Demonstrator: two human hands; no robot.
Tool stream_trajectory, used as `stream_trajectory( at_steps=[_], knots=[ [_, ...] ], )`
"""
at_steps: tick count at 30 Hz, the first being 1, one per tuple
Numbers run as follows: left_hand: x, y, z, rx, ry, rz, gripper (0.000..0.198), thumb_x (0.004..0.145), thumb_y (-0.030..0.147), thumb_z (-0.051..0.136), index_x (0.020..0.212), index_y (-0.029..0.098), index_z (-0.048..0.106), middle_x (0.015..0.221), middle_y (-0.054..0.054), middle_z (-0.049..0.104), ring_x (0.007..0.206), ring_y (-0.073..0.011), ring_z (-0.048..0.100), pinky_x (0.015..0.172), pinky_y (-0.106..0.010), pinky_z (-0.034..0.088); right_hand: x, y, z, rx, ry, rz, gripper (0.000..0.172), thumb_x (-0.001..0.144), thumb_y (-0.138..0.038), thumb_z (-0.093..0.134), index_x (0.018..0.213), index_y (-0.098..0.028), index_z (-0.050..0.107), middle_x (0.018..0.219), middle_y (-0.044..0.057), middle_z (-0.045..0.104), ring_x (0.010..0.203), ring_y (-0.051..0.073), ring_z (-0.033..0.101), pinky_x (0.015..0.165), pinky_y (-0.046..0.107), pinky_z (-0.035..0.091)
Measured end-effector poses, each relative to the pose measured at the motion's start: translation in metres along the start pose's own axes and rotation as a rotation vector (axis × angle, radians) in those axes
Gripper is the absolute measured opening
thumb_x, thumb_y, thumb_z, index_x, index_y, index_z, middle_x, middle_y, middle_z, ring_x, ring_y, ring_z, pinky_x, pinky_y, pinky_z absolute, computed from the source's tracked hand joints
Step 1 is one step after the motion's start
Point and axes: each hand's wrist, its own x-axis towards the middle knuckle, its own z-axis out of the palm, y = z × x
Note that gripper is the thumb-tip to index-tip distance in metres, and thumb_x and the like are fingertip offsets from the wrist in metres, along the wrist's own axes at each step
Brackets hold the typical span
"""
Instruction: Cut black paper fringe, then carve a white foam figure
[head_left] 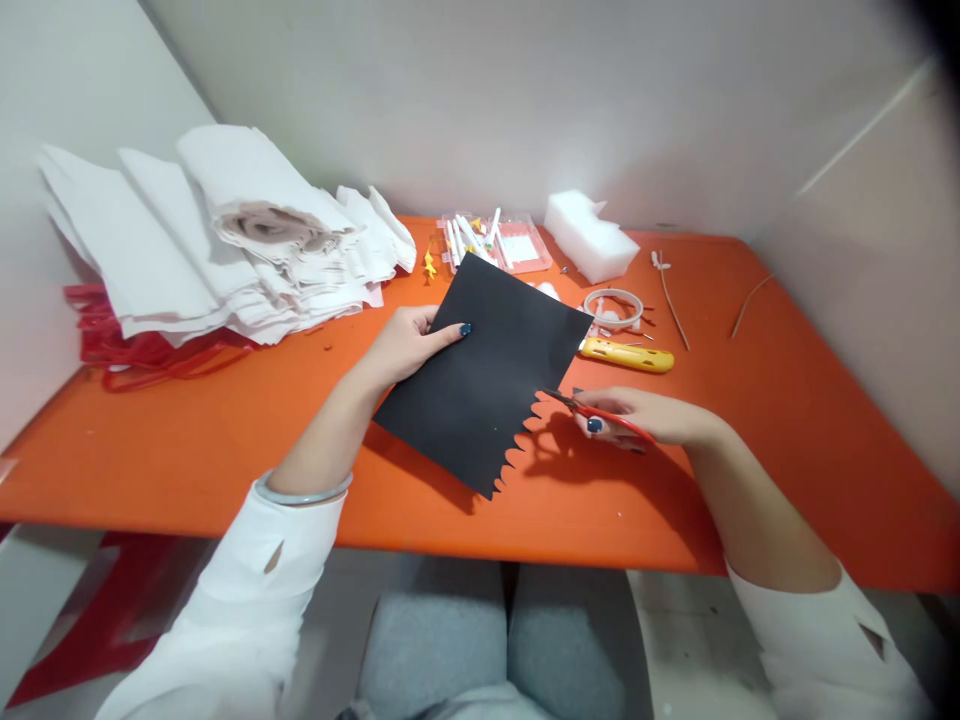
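A sheet of black paper (487, 370) is held tilted above the orange table by my left hand (412, 345), its thumb on top and the other fingers underneath. Scallop-shaped cuts run up the sheet's lower right edge from the bottom corner. My right hand (626, 415) grips scissors with red handles (619, 422). Their blade tips touch the paper edge at the upper end of the scallops. Small dark scraps show beside my right fingers. The fingers below the sheet are hidden.
On the orange table (787, 450), a yellow utility knife (628, 355), a tape roll (613, 308) and a white foam block (589, 235) lie beyond the paper. A clear box (525, 245) with white pens stands behind. White sheets (225, 240) are piled at left.
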Motion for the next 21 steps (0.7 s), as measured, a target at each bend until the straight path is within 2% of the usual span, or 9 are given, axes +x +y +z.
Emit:
stream_trajectory(
  at_steps=[11,21],
  knots=[
    [-0.0014,0.0021,0.0018,0.021,0.009,-0.016,0.049,0.068,0.057,0.071,0.091,0.014,0.068,0.082,-0.005,0.073,0.068,-0.0188,0.066,0.056,-0.025,0.052,-0.0001,-0.0002,-0.0002,-0.001,-0.002,0.019,0.036,0.086,-0.052,0.056,0.088,-0.017,0.045,0.070,-0.004,0.039,0.051,0.005,0.036,0.047,0.022,0.030],
    [-0.0002,-0.0005,0.0010,0.005,0.008,-0.007,0.047,0.067,0.057,0.071,0.090,0.015,0.067,0.082,-0.005,0.073,0.067,-0.0191,0.066,0.053,-0.024,0.052,-0.0008,-0.0003,0.0006,0.009,0.022,0.006,0.025,0.089,-0.040,0.053,0.082,-0.018,0.047,0.064,-0.004,0.042,0.047,0.007,0.038,0.042,0.021,0.031]
  ],
)
